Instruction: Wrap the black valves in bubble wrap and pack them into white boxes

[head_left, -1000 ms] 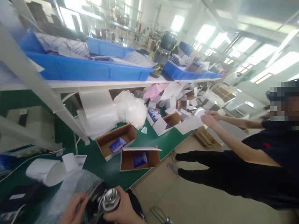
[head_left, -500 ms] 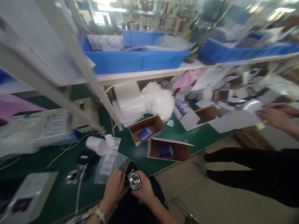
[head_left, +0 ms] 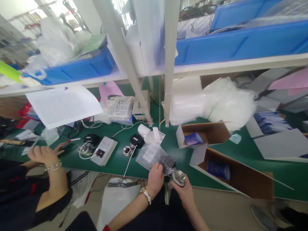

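My right hand is closed round the shiny metal body of a valve with a black housing. A clear bubble-wrap bag lies at the table edge, its near end over the valve's dark part. My left hand pinches that bag beside the valve; its fingertips are partly hidden. Left of the bag a second valve, with a black housing and white cable, rests on the table. A roll of white labels lies behind it.
Two open cartons with blue packets stand to the right. A grey switch box and another valve sit left, near a co-worker's hand. Shelf posts rise behind, under blue bins. Plastic bags pile up.
The view has swung left, bringing the co-worker at the left into sight. My hands still hold the valve and the bag, and the bag now covers more of the valve's dark part.
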The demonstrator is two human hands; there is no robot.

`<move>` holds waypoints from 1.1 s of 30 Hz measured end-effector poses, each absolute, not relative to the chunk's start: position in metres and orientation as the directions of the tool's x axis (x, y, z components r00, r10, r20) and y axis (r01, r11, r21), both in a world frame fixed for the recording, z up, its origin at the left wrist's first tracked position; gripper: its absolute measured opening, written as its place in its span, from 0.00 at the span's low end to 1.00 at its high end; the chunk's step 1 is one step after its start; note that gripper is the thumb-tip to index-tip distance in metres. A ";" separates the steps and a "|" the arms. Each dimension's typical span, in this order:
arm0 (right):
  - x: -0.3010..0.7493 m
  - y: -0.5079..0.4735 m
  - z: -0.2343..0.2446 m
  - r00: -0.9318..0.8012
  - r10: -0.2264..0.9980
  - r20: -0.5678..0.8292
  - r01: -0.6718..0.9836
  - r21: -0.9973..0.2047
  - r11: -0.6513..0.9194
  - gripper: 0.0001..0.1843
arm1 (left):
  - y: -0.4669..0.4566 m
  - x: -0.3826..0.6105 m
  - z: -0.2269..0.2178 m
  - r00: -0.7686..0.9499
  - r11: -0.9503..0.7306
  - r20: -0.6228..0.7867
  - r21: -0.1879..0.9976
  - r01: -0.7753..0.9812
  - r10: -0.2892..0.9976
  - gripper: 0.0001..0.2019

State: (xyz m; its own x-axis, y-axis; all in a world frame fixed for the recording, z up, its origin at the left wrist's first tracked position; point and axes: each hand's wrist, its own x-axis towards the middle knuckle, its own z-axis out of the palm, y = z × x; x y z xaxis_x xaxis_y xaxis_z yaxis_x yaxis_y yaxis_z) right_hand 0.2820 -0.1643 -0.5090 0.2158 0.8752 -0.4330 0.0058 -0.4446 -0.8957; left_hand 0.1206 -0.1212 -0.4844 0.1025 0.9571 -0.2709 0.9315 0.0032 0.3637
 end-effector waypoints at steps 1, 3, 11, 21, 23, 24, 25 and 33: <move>0.282 -0.163 -0.507 0.213 0.857 -0.469 -0.074 -0.883 -0.464 0.29 | -0.125 0.121 -0.482 0.089 0.023 -0.273 0.382 0.924 0.958 0.12; 0.282 -0.161 -0.502 0.192 0.854 -0.484 -0.145 -0.875 -0.463 0.28 | -0.130 0.123 -0.474 0.105 0.032 -0.288 0.432 0.901 0.952 0.10; 0.305 -0.161 -0.453 -0.099 0.967 -0.237 0.217 -0.953 -0.211 0.24 | -0.133 0.135 -0.417 0.130 0.029 -0.282 0.498 0.867 0.951 0.05; 0.317 -0.185 -0.402 -0.553 0.811 -0.191 0.293 -0.956 -0.025 0.32 | -0.121 0.113 -0.379 0.071 0.120 -0.550 0.303 0.945 0.832 0.04; 0.315 -0.184 -0.400 -0.554 0.816 -0.164 0.284 -0.959 0.001 0.31 | -0.116 0.115 -0.380 0.115 0.091 -0.532 0.347 0.934 0.839 0.07; 0.314 -0.184 -0.400 -0.542 0.827 -0.152 0.284 -0.959 0.010 0.30 | -0.113 0.117 -0.379 0.148 0.069 -0.511 0.382 0.922 0.847 0.09; 0.312 -0.183 -0.402 -0.515 0.843 -0.152 0.285 -0.958 0.002 0.29 | -0.112 0.121 -0.377 0.185 0.043 -0.484 0.422 0.906 0.855 0.10; 0.286 -0.178 -0.434 0.068 0.812 -0.580 -0.136 -0.811 -0.569 0.24 | -0.121 0.140 -0.366 0.402 -0.242 -0.171 0.572 0.784 0.899 0.10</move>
State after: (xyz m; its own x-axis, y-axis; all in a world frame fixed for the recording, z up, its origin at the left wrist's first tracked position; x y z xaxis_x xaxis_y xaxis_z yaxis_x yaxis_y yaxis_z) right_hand 0.2859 -0.1783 -0.4336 0.0676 0.8117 -0.5801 -0.1360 -0.5685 -0.8113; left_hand 0.1400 -0.1207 -0.3657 0.4023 0.8994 -0.1709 0.7837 -0.2419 0.5721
